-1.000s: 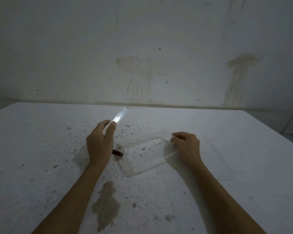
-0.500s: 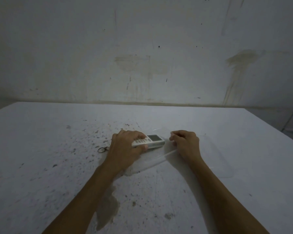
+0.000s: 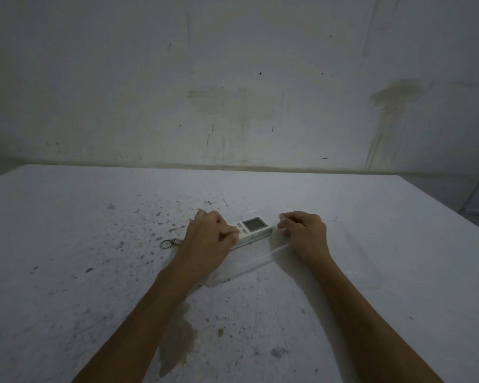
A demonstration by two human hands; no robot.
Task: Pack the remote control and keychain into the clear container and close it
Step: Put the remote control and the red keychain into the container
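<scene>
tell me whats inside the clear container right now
The remote control lies in the clear container, screen up; the left hand covers its near end. The keychain lies outside on the table.

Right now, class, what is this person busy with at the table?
A person is packing things into a clear container on a stained white table. The left hand lays a white remote control into the container, fingers on its button end. The right hand steadies the container's right side. The keychain lies on the table to the left of the left hand, not yet packed. The container is not closed.
</scene>
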